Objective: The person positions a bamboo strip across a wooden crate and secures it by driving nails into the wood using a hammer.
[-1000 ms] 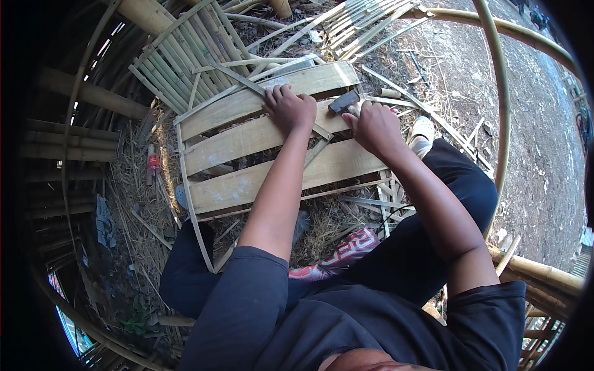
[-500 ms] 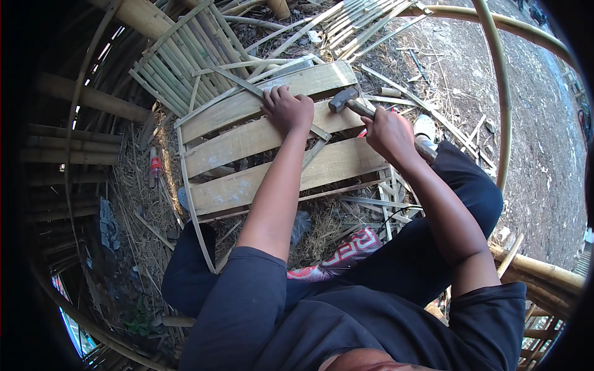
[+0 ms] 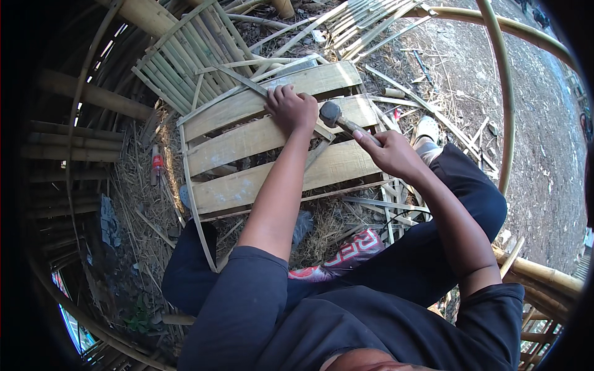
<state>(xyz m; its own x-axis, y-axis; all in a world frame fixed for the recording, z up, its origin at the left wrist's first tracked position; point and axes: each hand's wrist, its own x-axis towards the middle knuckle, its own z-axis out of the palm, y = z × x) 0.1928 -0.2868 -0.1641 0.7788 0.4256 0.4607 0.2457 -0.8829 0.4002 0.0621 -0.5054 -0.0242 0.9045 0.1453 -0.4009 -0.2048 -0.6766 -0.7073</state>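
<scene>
My right hand (image 3: pixel 396 153) is closed round the handle of a hammer (image 3: pixel 334 115), whose dark metal head is over the middle board near my left hand. Across the boards of a slatted wooden platform (image 3: pixel 247 183) lies a thin bamboo strip (image 3: pixel 241 80), running slantwise from the upper left. My left hand (image 3: pixel 292 110) is closed over this strip with curled fingers, pressing on it against the platform. A second short strip (image 3: pixel 317 153) meets the first one's lower end at an angle. What is under my left palm is hidden.
A bamboo-slat panel (image 3: pixel 179 68) leans at the upper left, with another rack of strips (image 3: pixel 371 25) at the far side. Loose strips and straw litter the ground. A bottle with a red label (image 3: pixel 157 164) lies at the left. A curved bamboo pole (image 3: pixel 502 93) rises at the right.
My right hand has swung the hammer down and to the left, so its head is nearer the strip's lower end. My left hand stays in place on the strip.
</scene>
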